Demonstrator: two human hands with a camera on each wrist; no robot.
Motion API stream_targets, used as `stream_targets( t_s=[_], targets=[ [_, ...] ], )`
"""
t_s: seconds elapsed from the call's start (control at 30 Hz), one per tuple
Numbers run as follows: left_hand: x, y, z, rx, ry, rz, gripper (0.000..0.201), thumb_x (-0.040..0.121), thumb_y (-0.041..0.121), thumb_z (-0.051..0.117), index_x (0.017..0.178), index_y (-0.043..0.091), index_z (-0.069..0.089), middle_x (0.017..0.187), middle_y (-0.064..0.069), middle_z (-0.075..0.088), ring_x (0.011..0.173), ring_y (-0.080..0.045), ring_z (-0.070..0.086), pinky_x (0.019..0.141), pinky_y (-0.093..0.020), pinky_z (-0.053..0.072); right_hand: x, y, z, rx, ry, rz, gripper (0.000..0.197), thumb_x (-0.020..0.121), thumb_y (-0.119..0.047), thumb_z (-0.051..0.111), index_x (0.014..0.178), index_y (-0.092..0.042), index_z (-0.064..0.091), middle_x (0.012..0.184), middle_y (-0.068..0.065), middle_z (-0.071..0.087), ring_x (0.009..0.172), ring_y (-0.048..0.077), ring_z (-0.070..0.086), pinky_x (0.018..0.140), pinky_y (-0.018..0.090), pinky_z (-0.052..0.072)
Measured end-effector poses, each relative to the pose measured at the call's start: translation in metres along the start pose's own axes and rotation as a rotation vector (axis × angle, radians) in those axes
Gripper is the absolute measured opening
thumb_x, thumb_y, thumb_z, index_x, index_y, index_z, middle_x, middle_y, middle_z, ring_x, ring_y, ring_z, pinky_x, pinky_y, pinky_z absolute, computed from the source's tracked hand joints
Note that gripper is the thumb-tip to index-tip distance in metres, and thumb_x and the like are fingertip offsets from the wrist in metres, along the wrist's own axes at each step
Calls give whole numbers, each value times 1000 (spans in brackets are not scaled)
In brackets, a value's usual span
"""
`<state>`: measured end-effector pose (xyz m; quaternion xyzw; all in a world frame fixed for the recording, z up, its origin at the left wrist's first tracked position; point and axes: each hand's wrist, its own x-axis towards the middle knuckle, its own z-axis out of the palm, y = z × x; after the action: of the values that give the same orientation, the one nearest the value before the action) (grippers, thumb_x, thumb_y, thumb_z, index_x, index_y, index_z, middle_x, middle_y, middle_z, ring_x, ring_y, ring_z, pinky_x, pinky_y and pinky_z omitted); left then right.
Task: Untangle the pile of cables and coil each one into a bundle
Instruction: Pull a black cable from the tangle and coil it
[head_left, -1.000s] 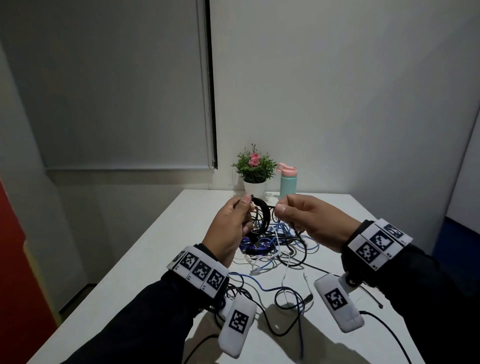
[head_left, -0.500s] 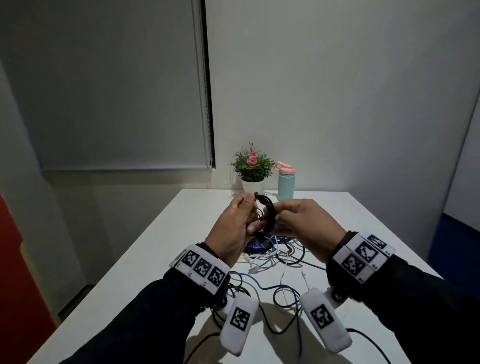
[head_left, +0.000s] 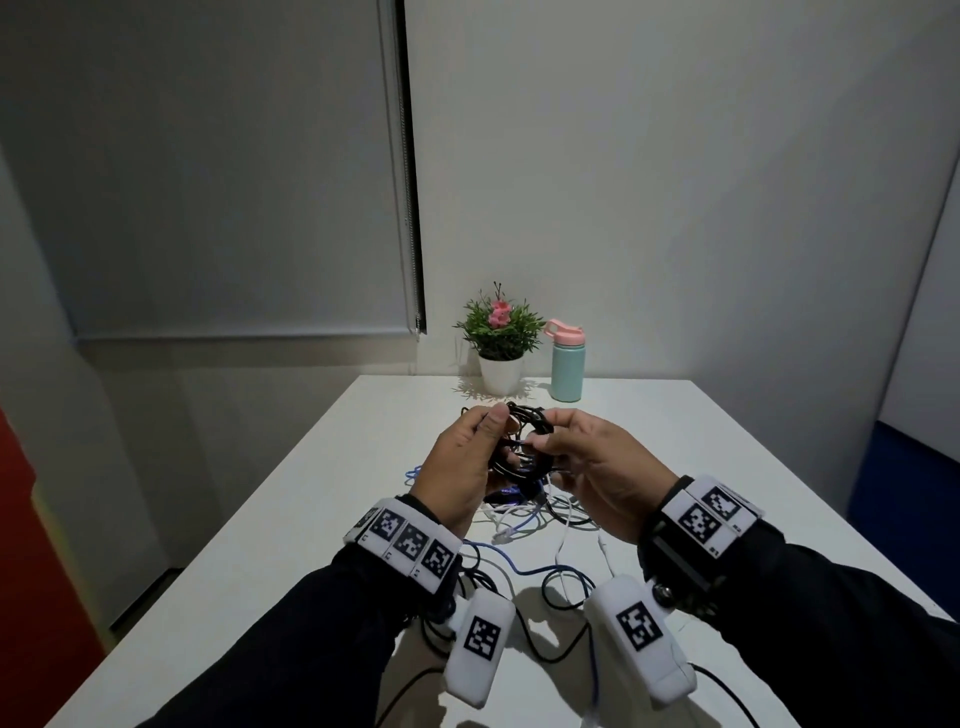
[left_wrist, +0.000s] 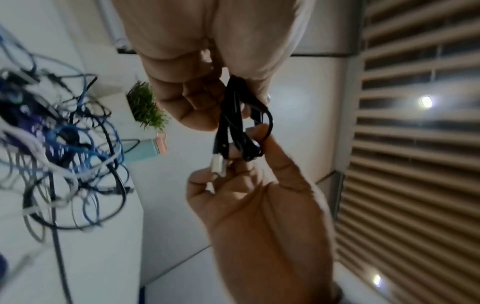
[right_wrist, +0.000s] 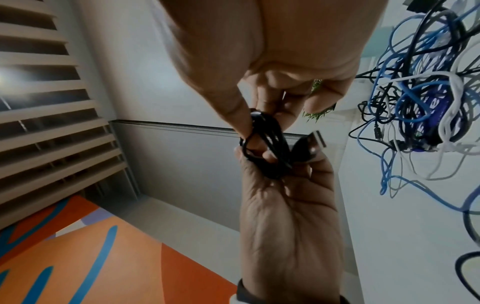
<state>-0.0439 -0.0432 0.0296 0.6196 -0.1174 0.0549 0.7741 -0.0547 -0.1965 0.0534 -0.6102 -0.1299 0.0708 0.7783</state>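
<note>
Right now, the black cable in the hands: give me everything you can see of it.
The black cable is thin, round and rubbery-looking, wound into a small multi-loop coil held in the air above the tangled pile on the white table. The left hand grips one side and the right hand pinches the other. One loop sticks out around a right fingertip in the left wrist view. A flat metal-tipped plug pokes out of the bundle. No tie or wrap is visible.

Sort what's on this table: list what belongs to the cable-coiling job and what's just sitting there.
Part of the job:
black cable coil, held by left hand and right hand
tangled pile of blue, white and black cables

Just lying about:
potted plant
teal water bottle
</note>
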Motion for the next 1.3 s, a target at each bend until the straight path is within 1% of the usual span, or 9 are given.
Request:
stream_targets(
  t_s=[0.17, 0.23, 0.33, 0.47, 0.63, 0.87, 1.03, 1.17, 1.3],
  targets=[
    [-3, 3, 2, -394, -29, -219, 26, 102, 29, 52, 95, 6, 61, 61, -3, 58, 55, -15, 59, 65, -31, 55, 6, 6, 5, -6, 2, -4, 24, 89, 4, 44, 107, -10, 52, 95, 15, 61, 79, 20, 58, 65, 30, 41],
    [-3, 3, -2, -512, -60, -268, 25, 101, 27, 52, 92, 5, 60, 51, 5, 44, 50, -11, 49, 72, -31, 48, 7, 12, 4, -252, 34, -67, 20, 91, 3, 46, 102, -13, 49, 91, 13, 61, 73, 16, 59, 61, 28, 46],
    [-2, -2, -10, -541, -25, -294, 26, 102, 27, 51, 88, 6, 57, 47, 8, 32, 43, -8, 35, 64, -26, 43, 6, 29, 0, -750, 42, -215, 14, 91, -12, 61, 100, -19, 53, 92, 0, 64, 78, 15, 61, 73, 31, 52],
    [-6, -21, -13, -456, 48, -302, 26, 101, 27, 52, 84, 7, 57, 62, 1, 43, 51, -10, 40, 54, -23, 47, 4, 48, -7, -866, 34, -236, 24, 86, -23, 69, 109, -21, 60, 97, 4, 70, 86, 23, 68, 77, 46, 57],
    [-8, -35, -27, -107, 4, -306, 17, 103, 21, 53, 108, 9, 64, 88, -2, 64, 79, -14, 61, 71, -29, 52, 14, 34, -53, -599, 128, -120, 27, 84, -3, 73, 101, -18, 58, 75, 10, 62, 56, 16, 65, 56, 35, 58],
    [6, -60, -66, 110, 67, -482, 10, 98, 14, 61, 107, 10, 63, 85, -3, 62, 78, -15, 63, 70, -27, 50, 56, 10, -158, -794, 461, 134, 18, 82, 1, 74, 92, -8, 62, 70, 11, 64, 56, 25, 64, 68, 49, 61],
    [9, -80, -78, 211, 17, -526, 4, 98, 9, 59, 97, 9, 63, 85, -4, 61, 77, -14, 62, 74, -25, 50, 70, 32, -198, -936, 514, 329, 17, 82, 4, 72, 96, -1, 64, 71, 15, 66, 56, 26, 65, 58, 44, 61],
    [10, -84, -86, 397, -94, -475, 11, 94, 19, 68, 99, 10, 65, 86, -2, 64, 75, -8, 61, 73, -22, 49, 78, 47, -201, -911, 507, 386, 18, 87, 4, 66, 105, 2, 65, 83, 17, 67, 66, 29, 67, 64, 40, 61],
    [7, -82, -91, 547, -234, -440, 28, 78, 27, 82, 99, 13, 70, 86, 3, 70, 79, -11, 65, 83, -27, 49, 86, 48, -184, -1359, 410, 317, 34, 91, -11, 61, 125, -8, 63, 126, 13, 64, 118, 31, 59, 99, 35, 46]
  ],
)
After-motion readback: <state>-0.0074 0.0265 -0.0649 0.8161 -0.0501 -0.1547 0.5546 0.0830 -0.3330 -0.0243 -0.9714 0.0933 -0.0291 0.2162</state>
